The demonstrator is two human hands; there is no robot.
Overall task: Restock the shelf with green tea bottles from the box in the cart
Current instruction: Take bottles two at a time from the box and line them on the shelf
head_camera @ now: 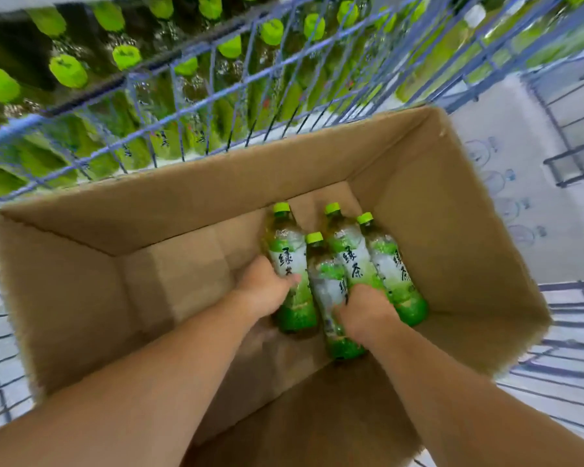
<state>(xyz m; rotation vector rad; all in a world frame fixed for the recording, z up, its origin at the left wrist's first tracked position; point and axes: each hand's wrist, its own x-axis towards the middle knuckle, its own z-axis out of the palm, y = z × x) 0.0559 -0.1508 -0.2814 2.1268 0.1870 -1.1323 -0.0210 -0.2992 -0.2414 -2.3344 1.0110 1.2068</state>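
Note:
An open cardboard box stands in a blue wire cart. Several green tea bottles with lime caps lie at its far right corner. My left hand grips the leftmost bottle around its middle. My right hand grips a bottle in the middle of the group; which one exactly is hard to tell. Another bottle lies between my hands, and one more lies at the right. Beyond the cart, the shelf holds rows of green tea bottles.
The left half of the box floor is bare cardboard. A second white printed carton sits to the right of the box inside the cart. The cart's wire wall stands between the box and the shelf.

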